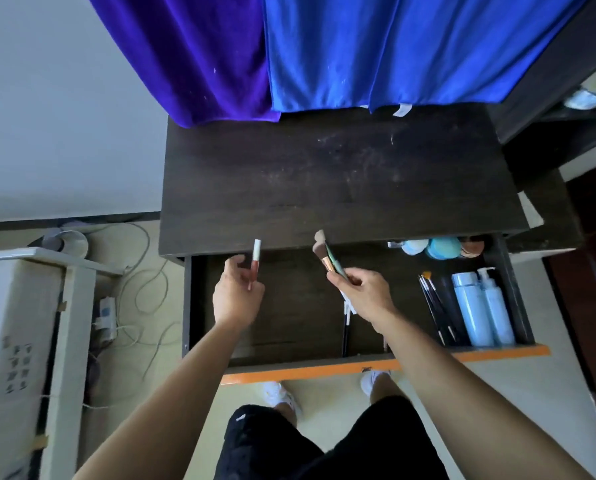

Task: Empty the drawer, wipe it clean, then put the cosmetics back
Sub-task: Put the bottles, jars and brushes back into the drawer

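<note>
The dark drawer point(291, 327) with an orange front edge stands pulled out below the dark tabletop point(341, 181). My left hand point(235, 296) pinches a red lip gloss tube point(255, 263) with a white cap, held upright over the drawer's left part. My right hand point(364, 292) grips a makeup brush point(324, 252) together with other slim handles, bristles pointing up. In the drawer's right end lie two light blue bottles point(482, 306), thin brushes point(435, 306) and round jars point(440, 247) at the back. A slim black-and-white pencil point(345, 329) lies in the middle.
Blue and purple cloths point(324, 53) hang over the back of the tabletop. Cables and a power strip point(106, 318) lie on the floor at left beside a white cabinet point(22, 341). My legs and white shoes stand under the drawer front.
</note>
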